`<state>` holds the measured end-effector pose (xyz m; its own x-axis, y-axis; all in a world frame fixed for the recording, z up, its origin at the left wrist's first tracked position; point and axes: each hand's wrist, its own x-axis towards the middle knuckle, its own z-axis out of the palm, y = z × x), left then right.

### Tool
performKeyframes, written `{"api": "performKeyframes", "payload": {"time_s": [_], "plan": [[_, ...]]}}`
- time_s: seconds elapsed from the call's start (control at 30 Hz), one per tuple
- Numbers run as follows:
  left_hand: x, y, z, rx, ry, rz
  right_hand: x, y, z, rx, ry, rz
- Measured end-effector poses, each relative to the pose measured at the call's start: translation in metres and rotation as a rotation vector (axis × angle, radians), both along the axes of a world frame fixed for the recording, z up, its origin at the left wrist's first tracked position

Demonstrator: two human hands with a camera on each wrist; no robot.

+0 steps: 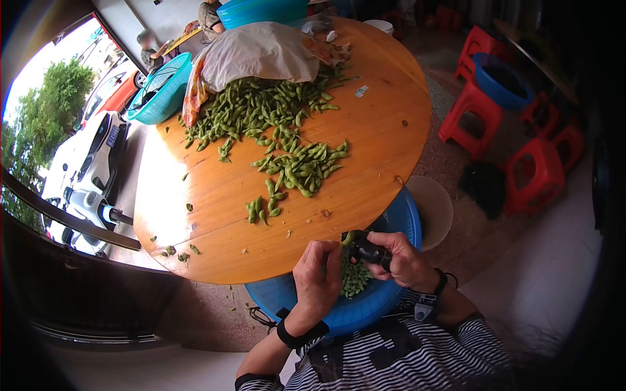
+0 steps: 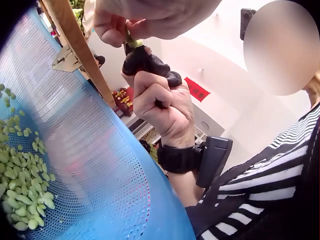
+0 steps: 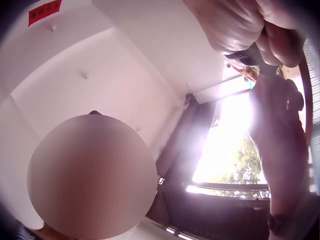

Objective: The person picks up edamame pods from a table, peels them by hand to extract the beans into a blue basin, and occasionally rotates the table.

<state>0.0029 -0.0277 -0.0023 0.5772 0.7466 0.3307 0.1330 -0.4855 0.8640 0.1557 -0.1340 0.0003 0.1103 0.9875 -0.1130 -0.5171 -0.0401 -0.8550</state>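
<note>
My right hand (image 1: 405, 260) grips a black hand-held tool (image 1: 369, 253), which looks like a small bean sheller, above the blue plastic basket (image 1: 270, 298). Beside it my left hand (image 1: 318, 275) pinches a green soybean pod (image 2: 133, 42) with thumb and fingertips, the pod's end right at the tool (image 2: 145, 64). Shelled green beans (image 1: 355, 281) lie in the basket under both hands. In the right wrist view the hands are partly dark, and the pod is hidden.
On the round wooden table (image 1: 378, 117) lie a heap of pods (image 1: 254, 107), partly under a white sack (image 1: 261, 55), and a smaller pile (image 1: 303, 168) nearer me. A pale bucket (image 1: 435, 208) stands right of the basket. Red stools (image 1: 473, 114) are farther right.
</note>
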Motion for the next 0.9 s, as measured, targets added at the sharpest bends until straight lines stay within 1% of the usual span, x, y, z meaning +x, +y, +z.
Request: {"api": "performKeyframes", "payload": {"time_s": [0.03,0.1,0.13,0.17,0.2,0.23,0.27,0.3,0.33,0.37,0.4,0.43,0.47,0.5,0.53,0.57,0.6,0.63,0.67,0.7,0.73,0.77,0.8,0.83,0.87,0.9], "plan": [[0.0,0.0,0.0,-0.001,0.0,-0.001,0.0,0.0,-0.001,0.006,-0.007,-0.015],[-0.002,0.0,0.0,-0.042,-0.015,-0.085,0.001,0.0,0.002,0.01,-0.015,-0.022],[-0.003,0.001,0.001,-0.043,-0.014,-0.085,0.002,0.0,0.003,0.015,-0.024,-0.027],[-0.005,0.003,0.001,-0.453,-0.121,-0.204,0.003,-0.001,-0.001,0.014,-0.023,-0.027],[-0.006,0.004,0.002,-0.863,-0.228,-0.321,0.007,-0.002,-0.008,0.024,0.03,0.008],[-0.005,0.005,0.003,-0.864,-0.227,-0.322,0.009,-0.003,-0.012,0.035,0.082,0.042],[-0.005,0.006,0.005,-1.091,-0.276,-0.364,0.011,-0.004,-0.015,0.034,0.082,0.041],[-0.005,0.006,0.006,-1.32,-0.326,-0.404,0.013,-0.004,-0.016,0.032,0.137,0.061],[-0.004,0.007,0.003,-1.321,-0.326,-0.404,0.014,-0.005,-0.017,0.031,0.192,0.081],[-0.004,0.01,-0.003,-1.389,-0.377,-0.497,0.016,-0.006,-0.017,0.03,0.193,0.08],[-0.003,0.011,-0.007,-1.454,-0.427,-0.591,0.017,-0.008,-0.018,-0.003,0.247,0.086],[-0.003,0.012,-0.008,-1.454,-0.427,-0.592,0.019,-0.008,-0.018,-0.036,0.301,0.092],[-0.002,0.014,-0.008,-1.453,-0.414,-0.627,0.019,-0.009,-0.016,-0.035,0.299,0.091],[0.0,0.015,-0.008,-1.452,-0.401,-0.663,0.019,-0.009,-0.012,0.009,0.32,0.079],[0.001,0.015,-0.004,-1.452,-0.4,-0.664,0.019,-0.01,-0.008,0.052,0.342,0.067],[0.003,0.014,0.003,-1.357,-0.312,-0.598,0.02,-0.01,-0.005,0.051,0.342,0.067],[0.006,0.014,0.007,-1.26,-0.227,-0.533,0.02,-0.01,-0.002,0.007,0.216,0.026],[0.009,0.016,0.01,-1.259,-0.227,-0.532,0.021,-0.01,0.0,-0.036,0.09,-0.015],[0.012,0.017,0.012,-1.145,-0.204,-0.48,0.022,-0.009,0.001,-0.035,0.089,-0.015],[0.016,0.02,0.014,-1.032,-0.181,-0.429,0.024,-0.009,0.001,-0.033,0.015,-0.087],[0.018,0.026,0.017,-1.031,-0.181,-0.428,0.025,-0.009,0.002,-0.032,-0.06,-0.16],[0.019,0.036,0.021,-0.97,-0.139,-0.361,0.025,-0.009,0.004,-0.036,-0.074,-0.205],[0.019,0.045,0.024,-0.908,-0.098,-0.294,0.026,-0.008,0.004,-0.036,-0.074,-0.206],[0.021,0.056,0.018,-0.702,-0.074,-0.229,0.028,-0.007,0.004,-0.035,-0.151,-0.223],[0.024,0.064,0.016,-0.571,-0.047,-0.197,0.031,-0.006,0.005,-0.034,-0.229,-0.239],[0.025,0.071,0.016,-0.466,0.018,-0.146,0.035,-0.004,0.008,-0.011,-0.212,-0.234]]}}
